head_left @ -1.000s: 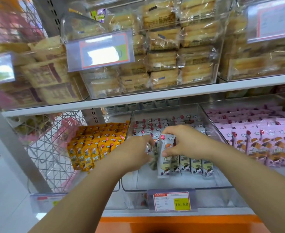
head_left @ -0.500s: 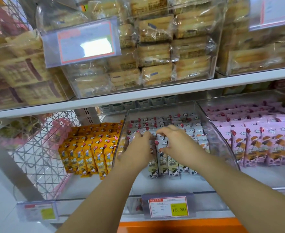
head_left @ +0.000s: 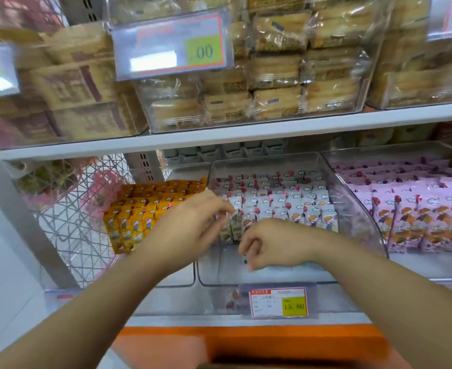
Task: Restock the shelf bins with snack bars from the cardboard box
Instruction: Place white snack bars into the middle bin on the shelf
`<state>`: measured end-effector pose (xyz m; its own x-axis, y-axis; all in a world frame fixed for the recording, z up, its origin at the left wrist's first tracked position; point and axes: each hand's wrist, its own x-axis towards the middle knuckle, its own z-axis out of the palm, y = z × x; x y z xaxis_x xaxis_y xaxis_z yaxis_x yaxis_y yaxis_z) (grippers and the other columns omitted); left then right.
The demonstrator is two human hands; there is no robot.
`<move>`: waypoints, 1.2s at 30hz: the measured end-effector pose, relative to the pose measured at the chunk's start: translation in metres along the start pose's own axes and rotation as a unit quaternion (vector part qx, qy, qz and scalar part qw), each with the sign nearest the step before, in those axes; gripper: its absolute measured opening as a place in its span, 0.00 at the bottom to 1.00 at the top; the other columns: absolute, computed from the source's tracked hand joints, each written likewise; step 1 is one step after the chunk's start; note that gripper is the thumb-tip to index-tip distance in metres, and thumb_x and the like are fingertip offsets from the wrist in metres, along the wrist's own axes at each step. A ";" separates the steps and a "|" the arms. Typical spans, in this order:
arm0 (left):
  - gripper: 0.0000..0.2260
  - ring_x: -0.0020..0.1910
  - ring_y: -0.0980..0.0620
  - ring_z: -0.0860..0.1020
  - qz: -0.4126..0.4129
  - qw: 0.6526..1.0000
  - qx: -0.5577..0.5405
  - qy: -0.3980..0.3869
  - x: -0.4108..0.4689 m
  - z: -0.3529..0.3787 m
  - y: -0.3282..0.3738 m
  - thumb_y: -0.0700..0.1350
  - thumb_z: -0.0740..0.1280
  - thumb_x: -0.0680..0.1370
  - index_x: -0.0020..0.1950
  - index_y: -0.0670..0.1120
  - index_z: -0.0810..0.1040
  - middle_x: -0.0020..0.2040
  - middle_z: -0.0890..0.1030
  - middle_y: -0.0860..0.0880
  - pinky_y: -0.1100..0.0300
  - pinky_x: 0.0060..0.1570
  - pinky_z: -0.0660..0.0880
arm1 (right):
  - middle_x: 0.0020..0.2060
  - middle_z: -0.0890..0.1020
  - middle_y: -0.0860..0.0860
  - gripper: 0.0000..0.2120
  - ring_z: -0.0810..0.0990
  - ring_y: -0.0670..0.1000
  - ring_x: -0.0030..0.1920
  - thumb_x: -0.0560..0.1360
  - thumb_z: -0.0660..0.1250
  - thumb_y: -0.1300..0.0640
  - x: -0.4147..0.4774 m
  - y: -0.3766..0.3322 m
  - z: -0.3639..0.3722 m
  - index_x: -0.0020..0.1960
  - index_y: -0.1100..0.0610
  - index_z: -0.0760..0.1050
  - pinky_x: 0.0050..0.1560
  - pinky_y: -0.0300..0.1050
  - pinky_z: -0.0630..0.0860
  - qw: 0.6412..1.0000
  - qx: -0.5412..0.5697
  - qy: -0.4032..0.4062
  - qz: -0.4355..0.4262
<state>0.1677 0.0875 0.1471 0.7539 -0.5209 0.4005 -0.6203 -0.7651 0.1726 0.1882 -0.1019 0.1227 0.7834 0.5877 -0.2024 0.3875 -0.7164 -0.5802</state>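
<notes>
- white snack bars (head_left: 278, 203): printed with red balloons and pale clouds
- yellow-orange snack bars (head_left: 145, 209)
- pink snack bars (head_left: 416, 206)
- price tag (head_left: 278, 302): white, red border, yellow square
- ledge (head_left: 246, 339): orange

The right hand (head_left: 270, 246) is withdrawing from the front row of white snack bars (head_left: 286, 209) toward the front of the middle bin (head_left: 312, 274). Its fingers are now curling inward and no longer gripping the bar held upright one second ago. That bar is now standing in the front row. The left hand (head_left: 190, 225) is shifting toward the bin's left wall, its fingers loosening, with the fingertips at the leftmost front bars.
</notes>
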 end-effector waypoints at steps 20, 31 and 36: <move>0.12 0.56 0.55 0.72 0.051 0.985 -0.121 0.108 -0.036 0.041 -0.045 0.51 0.61 0.78 0.47 0.47 0.81 0.49 0.76 0.54 0.62 0.56 0.68 | 0.35 0.80 0.45 0.12 0.77 0.42 0.34 0.71 0.69 0.60 0.035 -0.029 0.013 0.43 0.44 0.71 0.33 0.37 0.73 0.992 -0.106 -0.071 -0.007; 0.09 0.55 0.58 0.73 0.032 0.980 -0.145 0.131 -0.035 0.042 -0.045 0.50 0.63 0.76 0.46 0.47 0.80 0.50 0.77 0.56 0.67 0.54 0.68 | 0.27 0.71 0.38 0.10 0.71 0.37 0.26 0.70 0.70 0.60 0.045 -0.021 -0.006 0.50 0.52 0.77 0.30 0.28 0.66 0.978 -0.051 0.203 0.002; 0.08 0.56 0.61 0.72 0.027 0.978 -0.156 0.132 -0.035 0.042 -0.044 0.50 0.63 0.76 0.46 0.49 0.80 0.50 0.76 0.57 0.73 0.56 0.65 | 0.48 0.76 0.46 0.13 0.76 0.49 0.52 0.70 0.70 0.51 0.062 -0.008 0.000 0.55 0.50 0.77 0.51 0.44 0.71 0.959 -0.196 0.202 0.036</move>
<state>0.1782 0.1236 0.0876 0.6607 -0.4098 0.6289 -0.7254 -0.5639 0.3947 0.2336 -0.0599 0.1153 0.9083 0.3953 0.1368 0.4169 -0.8820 -0.2195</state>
